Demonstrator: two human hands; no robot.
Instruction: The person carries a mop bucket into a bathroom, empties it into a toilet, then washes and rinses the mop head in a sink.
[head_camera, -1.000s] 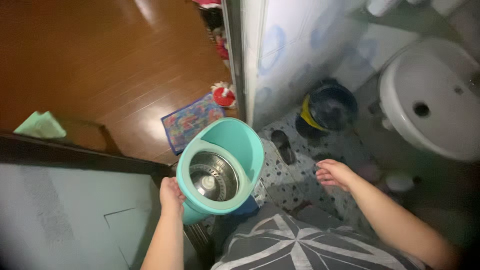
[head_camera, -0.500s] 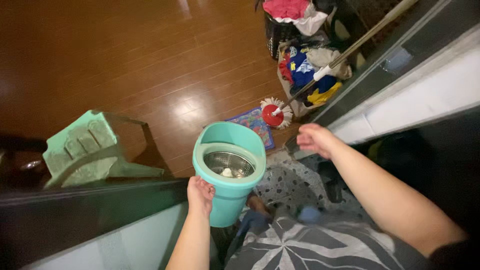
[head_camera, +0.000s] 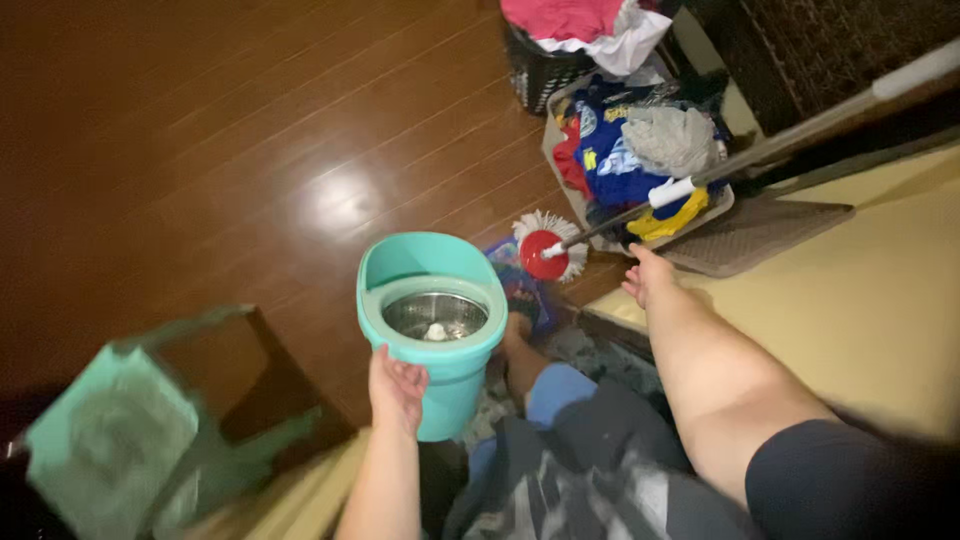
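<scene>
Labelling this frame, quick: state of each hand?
Left hand: closed on the rim of the teal plastic spin-mop bucket.
Right hand: open, holding nothing, near the grey metal mop pole.

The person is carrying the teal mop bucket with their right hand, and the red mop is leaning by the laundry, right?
Not quite. The head view shows the left hand gripping the teal mop bucket; the right hand is free, near the red mop. The mop does lean by the laundry.

A: That teal spin-mop bucket (head_camera: 432, 300), smooth matt plastic?
B: Yes, with a shiny metal basket (head_camera: 434, 316) inside.
A: The floor (head_camera: 250, 150) at eleven o'clock?
B: Glossy wood planks. The mop head (head_camera: 545, 250) at one o'clock has stringy white fibres around red plastic.
</scene>
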